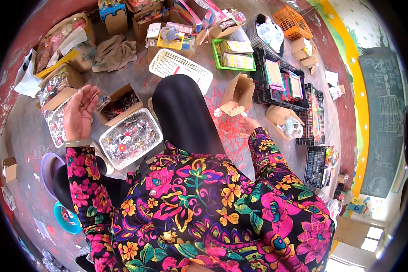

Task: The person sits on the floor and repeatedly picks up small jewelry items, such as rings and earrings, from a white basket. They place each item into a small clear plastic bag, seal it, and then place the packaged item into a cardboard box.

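Note:
My left hand (pixel 80 115) is raised at the left with its palm turned up and fingers curled. A thin, pale looped thing shows at its fingertips, too small to name. Beneath and beside that hand stand an open cardboard box (pixel 133 108) of small dark items and a white plastic basket (pixel 105 144) filled with small clear-wrapped trinkets. To the right, my right hand (pixel 249 124) reaches low over thin red strips (pixel 229 140) scattered on the floor, fingers apart and partly blurred. Just beyond it is an open, upright cardboard box (pixel 244 93).
An empty-looking cream basket (pixel 161 68) lies ahead, beside a green basket (pixel 216 54) of packets. Black crates (pixel 263 97) line the right. Filled boxes (pixel 88 27) stand far left. Purple (pixel 47 181) and turquoise tubs (pixel 78 226) are near my left side.

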The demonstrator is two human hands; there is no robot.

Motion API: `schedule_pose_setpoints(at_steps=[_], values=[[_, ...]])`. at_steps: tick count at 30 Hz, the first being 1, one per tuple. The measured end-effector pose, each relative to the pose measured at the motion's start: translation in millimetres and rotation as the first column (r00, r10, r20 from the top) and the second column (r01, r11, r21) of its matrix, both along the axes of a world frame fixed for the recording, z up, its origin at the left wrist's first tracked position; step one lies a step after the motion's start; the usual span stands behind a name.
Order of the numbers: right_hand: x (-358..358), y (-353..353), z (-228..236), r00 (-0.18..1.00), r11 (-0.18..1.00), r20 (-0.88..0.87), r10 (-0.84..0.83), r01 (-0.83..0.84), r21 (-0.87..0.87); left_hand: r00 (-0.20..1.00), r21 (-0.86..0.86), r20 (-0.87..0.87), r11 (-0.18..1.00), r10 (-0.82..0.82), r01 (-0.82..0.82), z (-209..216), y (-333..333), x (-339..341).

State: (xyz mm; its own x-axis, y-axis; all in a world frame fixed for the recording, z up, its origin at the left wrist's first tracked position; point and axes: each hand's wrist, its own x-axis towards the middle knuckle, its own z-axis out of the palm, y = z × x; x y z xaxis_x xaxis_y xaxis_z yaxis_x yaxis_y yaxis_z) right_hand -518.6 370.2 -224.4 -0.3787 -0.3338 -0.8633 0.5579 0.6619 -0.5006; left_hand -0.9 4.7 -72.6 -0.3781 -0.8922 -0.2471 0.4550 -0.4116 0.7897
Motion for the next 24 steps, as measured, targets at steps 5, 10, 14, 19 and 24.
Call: schedule_pose_setpoints(at_steps=[5, 10, 14, 19, 24], values=[[8.6, -18.1, 12.2, 0.983, 0.989, -0.124, 0.134, -0.14, -0.04, 1.0, 0.01, -0.008, 1.0, 0.004, -0.004, -0.8, -1.7, 0.6], [2.2, -23.8, 1.9, 0.984, 0.962, -0.145, -0.104, 0.063, -0.265, 0.999, -0.001, -0.023, 1.0, -0.022, 0.022, -6.4, -3.7, 1.3], [0.2, -41.3, 4.5, 0.945, 0.898, -0.112, -0.308, 0.249, -0.362, 1.0, -0.001, -0.01, 1.0, -0.012, 0.012, -2.6, -0.5, 3.9], [-26.5, -1.6, -31.9, 0.828, 0.811, 0.487, -0.277, 0.473, -0.344, 1.0, 0.005, -0.006, 1.0, -0.013, 0.013, -3.1, -1.0, -0.7], [3.1, -29.6, -5.9, 0.977, 0.969, -0.065, -0.202, 0.19, -0.156, 0.999, 0.006, 0.029, 1.0, 0.02, -0.02, -0.3, 3.0, 12.6]])
